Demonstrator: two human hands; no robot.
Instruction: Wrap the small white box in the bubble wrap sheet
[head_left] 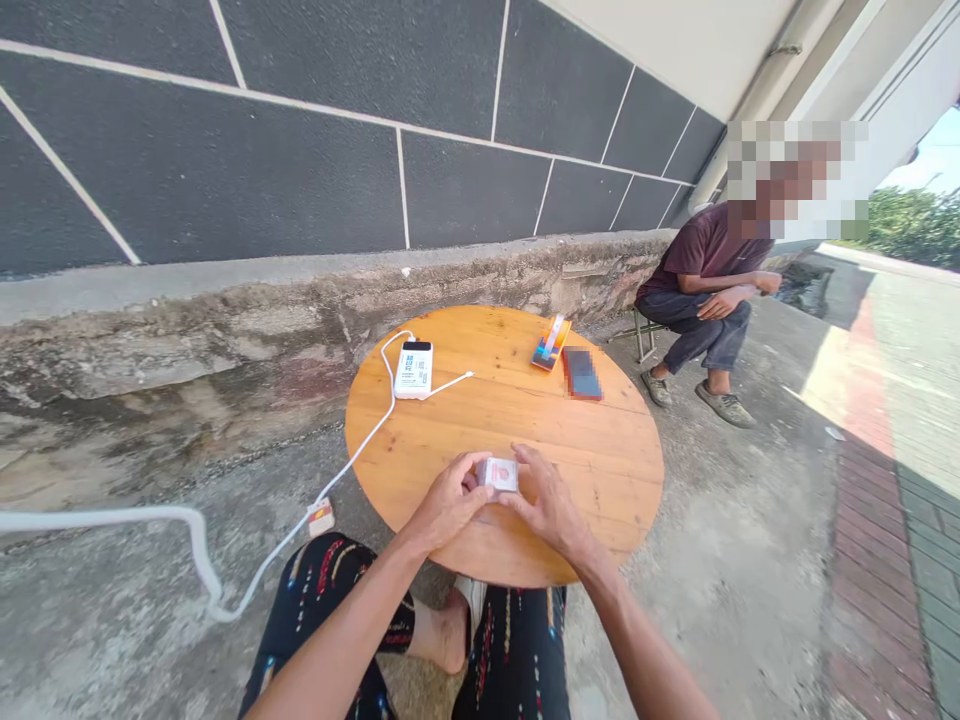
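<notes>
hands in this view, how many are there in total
4: the wearer's left hand at the left side of the small box, the right hand at its right side, and the seated person's two hands, near the knees.

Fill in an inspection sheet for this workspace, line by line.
Surface: round wooden table.
Job's things: small box with red print, near the table's front edge.
Clutter: orange-and-blue box; blurred dark flat item beside it; white power bank.
Hands: left hand holds the small box's left side; right hand is at its right side, firmness of grip unclear.
Cables: white cable runs off the table's left side; short white lead extends from the power bank.
Surroundings: seated person at right; dark grey wall; concrete ground.
</notes>
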